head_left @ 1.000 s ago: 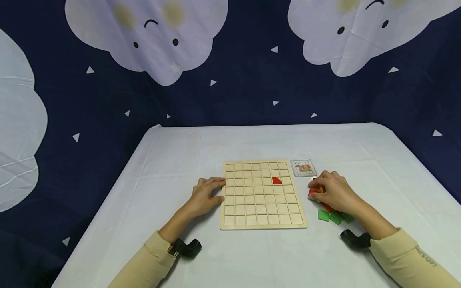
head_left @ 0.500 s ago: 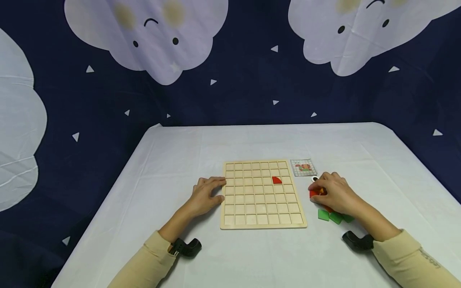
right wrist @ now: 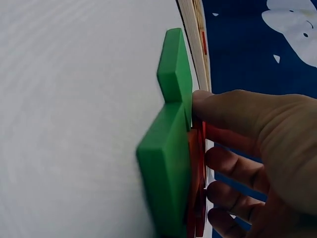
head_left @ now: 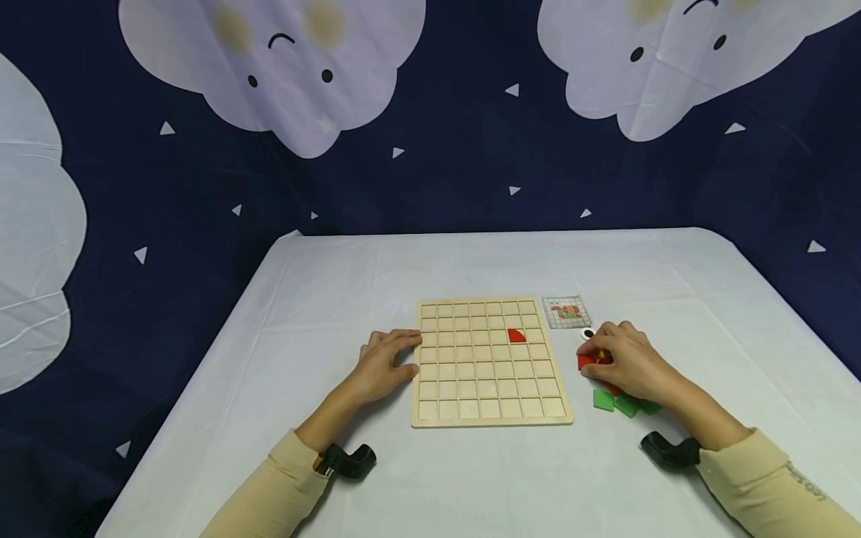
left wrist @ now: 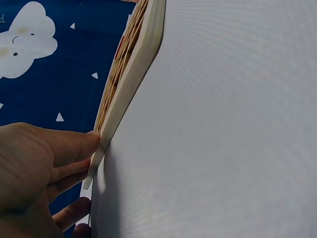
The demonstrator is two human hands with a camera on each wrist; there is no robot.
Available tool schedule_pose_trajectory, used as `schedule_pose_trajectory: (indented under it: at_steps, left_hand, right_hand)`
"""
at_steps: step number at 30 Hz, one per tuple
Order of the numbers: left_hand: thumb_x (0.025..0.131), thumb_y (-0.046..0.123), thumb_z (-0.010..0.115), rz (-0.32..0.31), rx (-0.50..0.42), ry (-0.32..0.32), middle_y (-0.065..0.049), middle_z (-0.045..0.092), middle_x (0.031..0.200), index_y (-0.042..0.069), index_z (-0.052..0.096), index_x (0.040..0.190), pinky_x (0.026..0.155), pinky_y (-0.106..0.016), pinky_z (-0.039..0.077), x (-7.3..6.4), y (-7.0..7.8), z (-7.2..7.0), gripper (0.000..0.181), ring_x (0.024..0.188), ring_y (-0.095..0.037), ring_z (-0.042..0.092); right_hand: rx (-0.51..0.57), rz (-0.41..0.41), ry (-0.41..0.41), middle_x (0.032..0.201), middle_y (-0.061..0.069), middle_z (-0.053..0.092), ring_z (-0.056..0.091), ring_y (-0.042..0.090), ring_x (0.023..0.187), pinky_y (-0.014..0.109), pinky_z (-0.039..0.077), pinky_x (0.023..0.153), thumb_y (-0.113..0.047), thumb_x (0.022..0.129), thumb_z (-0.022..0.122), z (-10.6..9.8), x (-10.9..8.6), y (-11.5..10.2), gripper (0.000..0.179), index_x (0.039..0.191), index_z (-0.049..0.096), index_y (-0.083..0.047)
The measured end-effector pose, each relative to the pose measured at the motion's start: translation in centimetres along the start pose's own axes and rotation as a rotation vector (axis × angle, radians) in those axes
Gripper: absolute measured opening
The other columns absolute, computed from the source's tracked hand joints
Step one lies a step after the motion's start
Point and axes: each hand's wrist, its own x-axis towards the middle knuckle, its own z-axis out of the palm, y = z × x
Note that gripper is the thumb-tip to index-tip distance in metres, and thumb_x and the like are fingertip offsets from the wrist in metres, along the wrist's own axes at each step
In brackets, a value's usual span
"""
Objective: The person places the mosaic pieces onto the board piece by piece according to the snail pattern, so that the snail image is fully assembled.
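Observation:
My left hand (head_left: 382,366) rests against the left edge of a wooden grid board (head_left: 491,414), its thumb and fingertips at the rim. In the left wrist view the thumb lies extended along the board's side. To the right of the board, my right hand (head_left: 627,364) pinches a red tile (head_left: 584,362) between thumb and forefinger, low over a small heap of tiles. Orange and more red pieces show partly under that hand. Green tiles (head_left: 603,400) lie just in front of it. One quarter-round red tile (head_left: 516,335) sits in a cell of the board.
A small gridded picture card (head_left: 566,312) lies by the board's upper right corner. Close to the right fingers is a round white eye piece (head_left: 588,333) with a black centre. A white cloth (head_left: 484,486) covers the table, and a dark blue cloud-print curtain (head_left: 457,172) hangs behind.
The right hand has shifted very slightly to the right with the red tile between its fingers, and the white eye piece shows more fully. My left hand and the board stay in place.

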Motion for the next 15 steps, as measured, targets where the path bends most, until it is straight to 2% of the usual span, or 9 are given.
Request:
schedule_pose_trajectory:
  at_steps: [12, 15]
  left_hand:
    - [0.083, 0.018, 0.069, -0.009, -0.004, -0.001, 0.003, 0.052, 0.139, 0.011, 0.058, 0.129, 0.089, -0.042, 0.027, 0.0, 0.0, 0.0, 0.048, 0.113, -0.022, 0.04]
    - [0.083, 0.018, 0.069, -0.009, -0.006, -0.001, 0.003, 0.052, 0.139, 0.01, 0.058, 0.129, 0.089, -0.042, 0.027, 0.0, 0.0, 0.0, 0.048, 0.114, -0.023, 0.04]
  right_hand:
    - [0.077, -0.03, 0.001, 0.094, 0.002, 0.062, 0.041, 0.018, 0.086, 0.034, 0.028, 0.077, -0.016, 0.078, 0.074, -0.1, 1.1, -1.6, 0.022, 0.1, 0.072, -0.011]
    - [0.095, -0.037, 0.0, 0.102, 0.007, 0.063, 0.044, 0.022, 0.092, 0.037, 0.029, 0.08, -0.017, 0.078, 0.074, 0.0, 1.7, -2.4, 0.024, 0.101, 0.071, -0.012]
